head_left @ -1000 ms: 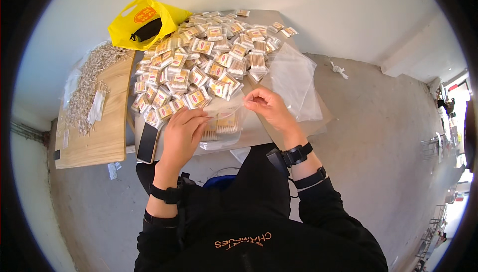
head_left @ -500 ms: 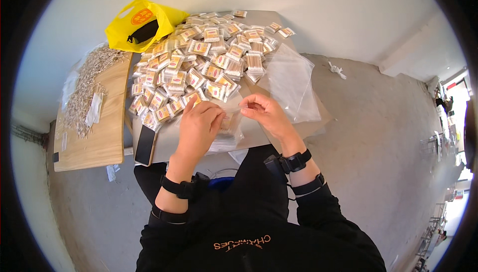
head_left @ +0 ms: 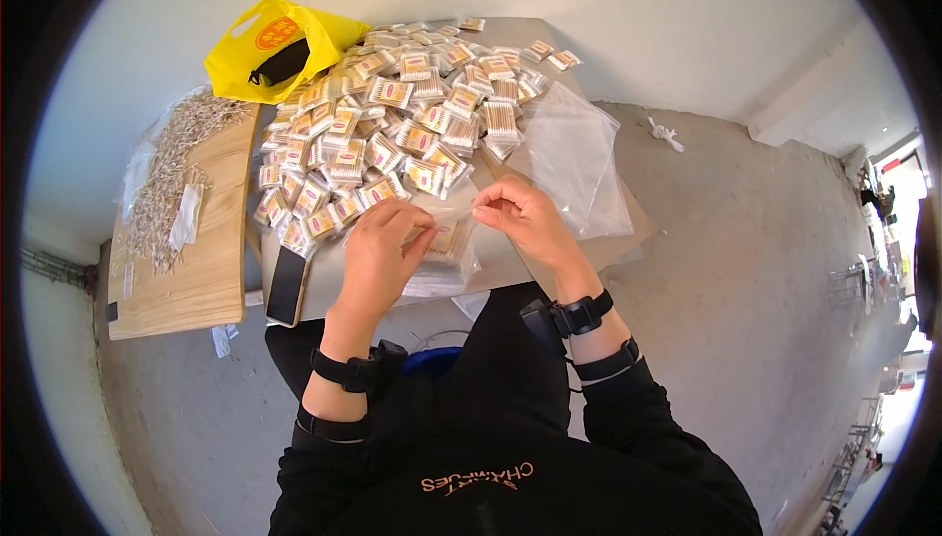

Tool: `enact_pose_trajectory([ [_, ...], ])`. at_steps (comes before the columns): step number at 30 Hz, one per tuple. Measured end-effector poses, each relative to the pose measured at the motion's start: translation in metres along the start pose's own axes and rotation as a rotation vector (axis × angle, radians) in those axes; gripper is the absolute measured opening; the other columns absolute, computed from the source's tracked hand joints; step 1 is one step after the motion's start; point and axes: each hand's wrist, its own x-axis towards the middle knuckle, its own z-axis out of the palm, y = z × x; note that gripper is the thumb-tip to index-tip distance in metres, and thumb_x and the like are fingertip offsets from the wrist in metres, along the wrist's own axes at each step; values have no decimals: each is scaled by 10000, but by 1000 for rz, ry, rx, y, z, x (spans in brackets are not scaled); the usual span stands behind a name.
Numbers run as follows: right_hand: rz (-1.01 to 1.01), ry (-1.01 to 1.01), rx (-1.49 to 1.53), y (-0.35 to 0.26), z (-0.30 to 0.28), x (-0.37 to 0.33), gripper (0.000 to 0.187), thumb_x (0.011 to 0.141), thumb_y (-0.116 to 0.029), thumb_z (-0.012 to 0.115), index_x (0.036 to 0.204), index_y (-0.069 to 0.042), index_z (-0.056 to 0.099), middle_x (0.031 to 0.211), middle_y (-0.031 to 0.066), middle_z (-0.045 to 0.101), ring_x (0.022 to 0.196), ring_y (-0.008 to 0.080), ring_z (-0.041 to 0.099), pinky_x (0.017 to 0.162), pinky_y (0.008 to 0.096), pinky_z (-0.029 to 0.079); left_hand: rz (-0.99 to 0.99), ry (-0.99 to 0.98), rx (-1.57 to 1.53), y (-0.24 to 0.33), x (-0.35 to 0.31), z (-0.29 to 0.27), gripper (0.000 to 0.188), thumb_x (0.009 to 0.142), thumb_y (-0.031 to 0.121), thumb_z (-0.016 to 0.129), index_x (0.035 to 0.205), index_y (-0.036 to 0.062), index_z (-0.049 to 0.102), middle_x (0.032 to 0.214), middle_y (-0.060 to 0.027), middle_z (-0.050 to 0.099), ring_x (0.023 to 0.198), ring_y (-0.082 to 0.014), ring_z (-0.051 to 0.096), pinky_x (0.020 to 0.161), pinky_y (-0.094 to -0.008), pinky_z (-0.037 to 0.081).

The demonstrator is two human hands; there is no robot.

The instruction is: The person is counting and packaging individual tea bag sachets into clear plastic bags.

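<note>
Between my two hands, near the table's front edge, is a clear plastic bag (head_left: pixel 459 263) with a few small packs of cotton swabs inside. My left hand (head_left: pixel 381 253) is closed, pinching the bag's upper left edge and hiding part of it. At the upper right corner, the thumb and fingertips of my right hand (head_left: pixel 527 224) pinch the film. Just beyond my hands spreads a big heap of cotton swab packs (head_left: pixel 392 94), small clear packets with yellow labels. Flat clear plastic bags (head_left: pixel 574 168) lie to the right of the heap.
A black phone (head_left: pixel 286 286) lies at the table's front left. Left of it, a wooden board (head_left: pixel 206 286) carries loose cotton swabs (head_left: pixel 165 178) and a white slip. The yellow plastic bag (head_left: pixel 231 55) behind holds something black. A wall (head_left: pixel 628 6) rises behind the table.
My left hand has turned slightly and shifted a little down, showing more of the bag and the packs in it. My right hand has risen very slightly, keeping its pinch.
</note>
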Motion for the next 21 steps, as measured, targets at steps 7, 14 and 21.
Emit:
enact_pose_trajectory([
  [7, -144, -64, -290, -10, 0, -1, 151, 857, -125, 687, 967, -29, 646, 969, 36, 596, 940, 126, 563, 860, 282, 444, -33, -1, -18, -1, -1, 1, 96, 733, 60, 726, 800, 41, 660, 796, -72, 645, 789, -287, 610, 718, -377, 485],
  [14, -165, -117, -335, -11, 0, 4, 145, 827, -140, 714, 913, -35, 661, 924, 41, 606, 942, 155, 567, 866, 297, 432, -28, -20, -30, 4, -1, 0, 97, 726, 57, 725, 777, 36, 646, 794, -73, 645, 789, -287, 608, 733, -380, 481],
  [21, -155, -121, -327, -11, 0, 1, 144, 825, -141, 717, 909, -39, 660, 913, 45, 605, 919, 154, 565, 851, 296, 435, 30, -11, -10, 1, -2, 0, 115, 729, 23, 729, 778, 25, 625, 803, -86, 654, 780, -279, 615, 706, -353, 482],
])
